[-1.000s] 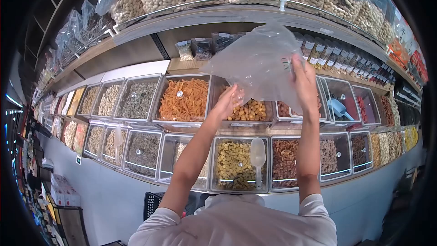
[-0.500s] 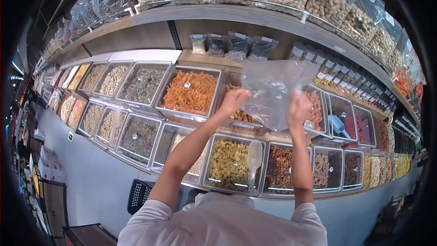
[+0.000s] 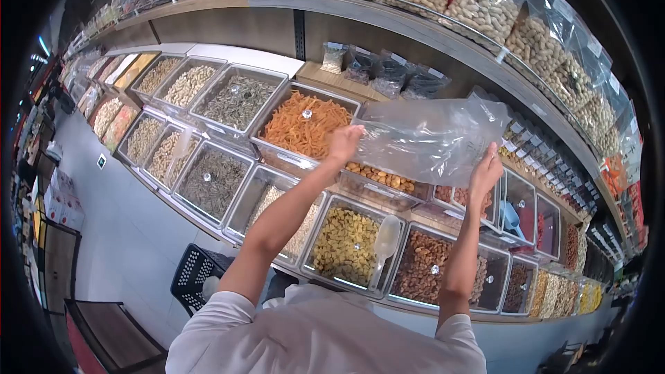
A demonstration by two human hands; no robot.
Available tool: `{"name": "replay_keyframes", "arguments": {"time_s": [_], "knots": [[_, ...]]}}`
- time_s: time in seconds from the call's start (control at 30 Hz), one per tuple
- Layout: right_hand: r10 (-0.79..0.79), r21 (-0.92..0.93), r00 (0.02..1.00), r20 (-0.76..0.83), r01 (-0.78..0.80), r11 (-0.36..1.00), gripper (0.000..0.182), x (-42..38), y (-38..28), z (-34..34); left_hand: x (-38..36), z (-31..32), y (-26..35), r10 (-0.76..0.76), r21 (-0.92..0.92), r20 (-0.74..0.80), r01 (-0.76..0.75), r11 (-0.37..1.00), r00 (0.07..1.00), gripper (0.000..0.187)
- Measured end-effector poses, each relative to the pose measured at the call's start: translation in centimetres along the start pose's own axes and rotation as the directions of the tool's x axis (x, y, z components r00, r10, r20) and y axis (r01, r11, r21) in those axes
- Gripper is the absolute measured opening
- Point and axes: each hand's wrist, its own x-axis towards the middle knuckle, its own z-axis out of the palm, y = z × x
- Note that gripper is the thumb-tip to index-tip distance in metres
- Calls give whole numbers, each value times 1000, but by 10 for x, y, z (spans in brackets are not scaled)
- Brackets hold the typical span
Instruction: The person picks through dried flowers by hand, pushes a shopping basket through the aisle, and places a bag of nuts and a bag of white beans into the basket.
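Note:
A clear plastic bag [image 3: 429,135] is stretched sideways between my two hands, above the bins. My left hand [image 3: 344,143] pinches its left end, near the bin of orange dried strips [image 3: 305,121]. At the bag's right edge, my right hand [image 3: 487,170] is closed on the plastic. Nothing shows inside the bag. Partly hidden beneath it is a bin of brownish-yellow nuts [image 3: 381,179]. Closer to me, a bin of yellow-green raisins [image 3: 343,242] has a clear scoop [image 3: 386,239] lying over its right side.
Beside the raisins is a bin of walnuts [image 3: 422,263]. A blue scoop [image 3: 510,218] sits in a bin at right. Bags of peanuts [image 3: 481,7] line the upper shelf [image 3: 388,17]. A dark basket [image 3: 194,273] is low at left.
The bag has gone from hanging loosely to being drawn out wide, as my right hand moved right, away from my left. The view has shifted and turned slightly.

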Motion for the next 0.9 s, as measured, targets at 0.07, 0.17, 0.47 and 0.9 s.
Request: {"name": "replay_keyframes", "arguments": {"time_s": [0.07, 0.17, 0.47, 0.9], "knots": [[-324, 17, 944, 64, 323, 946, 51, -26, -33, 14, -24, 7, 58, 305, 205, 188, -341, 918, 934, 26], [-701, 92, 711, 54, 695, 713, 58, -53, -76, 13, -22, -4, 43, 49, 116, 120, -63, 991, 992, 27], [17, 423, 984, 180, -93, 901, 46, -60, -61, -8, -119, -130, 73, -83, -106, 63, 89, 990, 995, 30], [-248, 507, 515, 821, -455, 732, 33, -213, -156, 96, -466, -289, 63, -357, -318, -637, 190, 929, 683, 28]]}}
